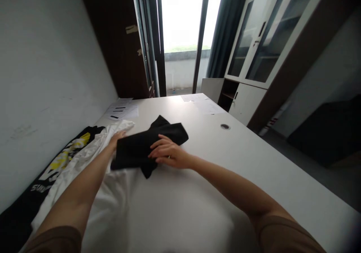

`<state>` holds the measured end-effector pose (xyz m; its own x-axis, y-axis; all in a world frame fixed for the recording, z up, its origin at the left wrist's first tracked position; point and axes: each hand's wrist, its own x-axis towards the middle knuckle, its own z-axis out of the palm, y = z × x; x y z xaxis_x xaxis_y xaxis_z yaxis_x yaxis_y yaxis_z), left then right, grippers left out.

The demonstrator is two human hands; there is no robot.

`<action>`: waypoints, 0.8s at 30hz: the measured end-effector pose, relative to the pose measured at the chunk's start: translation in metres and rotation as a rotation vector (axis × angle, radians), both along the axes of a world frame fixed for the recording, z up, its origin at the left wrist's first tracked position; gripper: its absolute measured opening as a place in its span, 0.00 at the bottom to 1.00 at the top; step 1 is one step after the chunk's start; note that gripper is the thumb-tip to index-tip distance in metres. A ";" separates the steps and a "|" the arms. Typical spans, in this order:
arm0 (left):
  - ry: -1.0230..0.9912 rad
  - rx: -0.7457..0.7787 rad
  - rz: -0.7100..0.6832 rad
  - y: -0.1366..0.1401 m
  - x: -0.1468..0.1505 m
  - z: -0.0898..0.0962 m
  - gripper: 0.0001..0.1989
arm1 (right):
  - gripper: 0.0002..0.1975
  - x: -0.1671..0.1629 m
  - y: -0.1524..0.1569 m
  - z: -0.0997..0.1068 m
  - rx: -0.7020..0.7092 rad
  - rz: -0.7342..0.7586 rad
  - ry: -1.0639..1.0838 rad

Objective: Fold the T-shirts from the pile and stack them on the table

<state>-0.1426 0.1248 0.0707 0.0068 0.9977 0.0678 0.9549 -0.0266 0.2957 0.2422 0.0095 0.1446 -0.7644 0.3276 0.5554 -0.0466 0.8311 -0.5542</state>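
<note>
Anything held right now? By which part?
Can't tell: left hand is at the left end of the black cloth, partly hidden; right hand lies over it, no grip visible.

The black cloth garment stretched, folded and slantwise, over the white tabletop beneath my right hand, corners jutting.

Black cloth, white fabric, black garment with seemingly yellow print

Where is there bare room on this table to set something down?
Bare tabletop lies between the black cloth, the round hole and the far-right papers, and again beyond the right forearm. The left is crowded: white cloth, dark printed garment, more papers by the wall.
</note>
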 end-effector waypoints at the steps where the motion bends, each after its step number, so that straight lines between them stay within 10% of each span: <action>1: -0.007 0.002 0.023 0.000 -0.007 0.002 0.24 | 0.12 -0.005 -0.013 -0.011 -0.048 0.107 -0.057; 10: -0.073 -0.057 -0.044 -0.044 0.050 -0.032 0.33 | 0.21 0.000 -0.021 -0.055 -0.601 0.400 -0.175; 18: -0.028 -0.127 -0.051 -0.035 0.069 -0.036 0.13 | 0.18 -0.009 -0.023 -0.060 -1.139 -0.237 0.484; 24: -0.045 -0.154 -0.007 -0.024 0.066 -0.044 0.16 | 0.19 0.039 0.006 -0.043 -1.076 -0.458 0.609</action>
<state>-0.0766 0.1007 0.0268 0.0139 0.9963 -0.0853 0.9406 0.0159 0.3390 0.2812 0.0155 0.1016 -0.1883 0.9796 0.0698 -0.3564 -0.0019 -0.9343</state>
